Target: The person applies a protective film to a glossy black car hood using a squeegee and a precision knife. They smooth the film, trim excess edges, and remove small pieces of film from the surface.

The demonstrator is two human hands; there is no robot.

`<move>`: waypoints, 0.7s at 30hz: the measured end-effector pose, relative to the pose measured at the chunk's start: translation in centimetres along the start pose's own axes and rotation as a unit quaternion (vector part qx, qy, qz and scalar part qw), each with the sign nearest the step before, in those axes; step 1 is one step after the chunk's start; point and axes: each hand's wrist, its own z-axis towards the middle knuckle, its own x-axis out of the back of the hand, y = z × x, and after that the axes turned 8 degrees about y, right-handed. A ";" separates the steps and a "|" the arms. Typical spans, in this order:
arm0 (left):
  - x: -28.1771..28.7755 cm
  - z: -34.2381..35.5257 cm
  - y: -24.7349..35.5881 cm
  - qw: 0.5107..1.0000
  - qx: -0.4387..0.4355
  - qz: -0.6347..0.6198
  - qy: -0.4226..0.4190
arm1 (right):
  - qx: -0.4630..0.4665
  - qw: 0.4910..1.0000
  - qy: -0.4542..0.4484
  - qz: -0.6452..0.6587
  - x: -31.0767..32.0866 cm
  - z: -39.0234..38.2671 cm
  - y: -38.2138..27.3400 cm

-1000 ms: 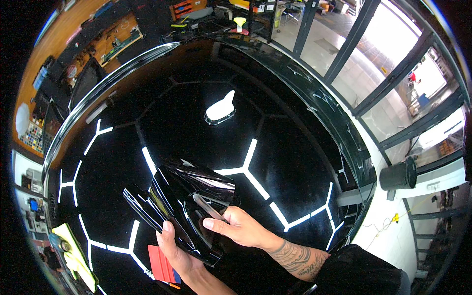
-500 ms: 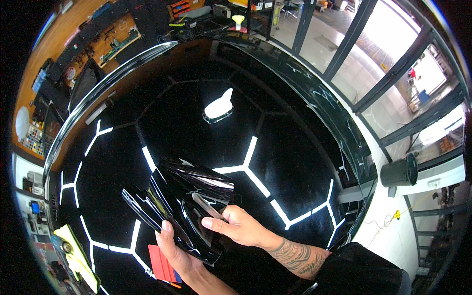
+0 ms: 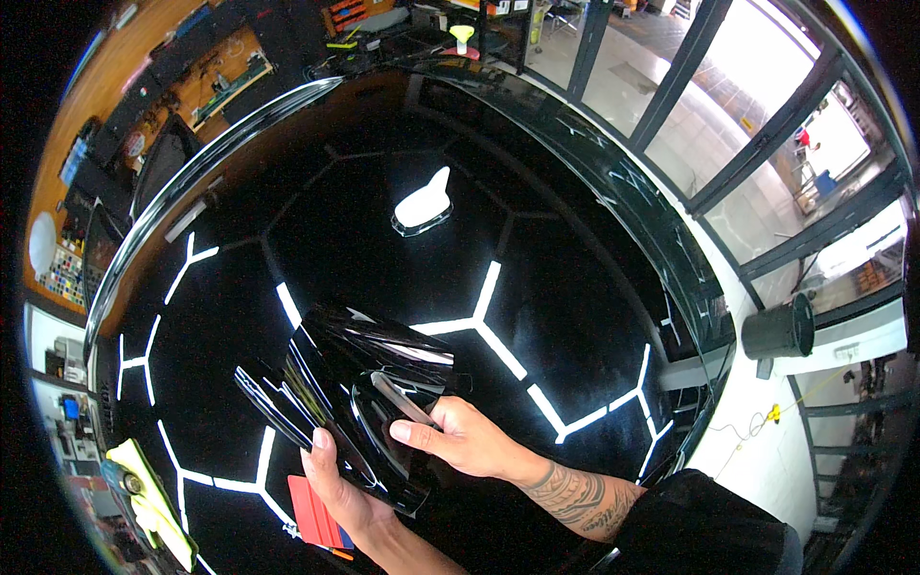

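Note:
Both hands hold a glossy black sheet of film (image 3: 335, 383), curled and creased, above a shiny black car roof (image 3: 355, 249). My left hand (image 3: 340, 484) grips its near edge, with the thumb on top. My right hand (image 3: 455, 436) is closed at the sheet's right side, thumb pressed over the fingers. By that thumb runs a narrow grey strip (image 3: 401, 396); whether it is a separate tool or the film's edge, I cannot make out. Beside my left wrist lies a red squeegee card (image 3: 314, 510) on the roof. Farther off stands a white shark-fin antenna (image 3: 422, 206).
A yellow-green cloth (image 3: 153, 513) with a dark round item on it lies at the roof's left edge. Right of the car, a black bucket (image 3: 774, 331) is by the glass doors (image 3: 661, 115). A cluttered tool bench (image 3: 383, 38) stands beyond the car.
The view has shifted very slightly. Both hands keep their grip on the black film, nearly unmoved.

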 end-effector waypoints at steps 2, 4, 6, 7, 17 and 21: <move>0.1 0.0 0.0 1.000 0.001 -0.002 -0.001 | -0.007 1.000 0.002 0.006 0.0 -0.1 -0.6; 0.0 0.0 -0.1 1.000 0.002 -0.005 0.002 | 0.000 1.000 0.004 0.008 -0.1 -0.1 -0.2; -0.2 -0.1 0.0 1.000 0.001 -0.004 0.005 | 0.002 1.000 0.005 0.004 -0.1 -0.1 0.3; -0.3 -0.1 0.0 1.000 0.000 -0.003 0.006 | 0.001 1.000 0.005 -0.002 0.0 0.0 0.6; -0.4 -0.2 0.1 1.000 -0.001 0.001 0.005 | 0.009 1.000 0.011 -0.002 -0.1 0.0 0.8; -0.2 -0.1 0.1 1.000 -0.001 -0.001 0.002 | 0.011 1.000 0.012 0.013 -0.3 0.1 0.8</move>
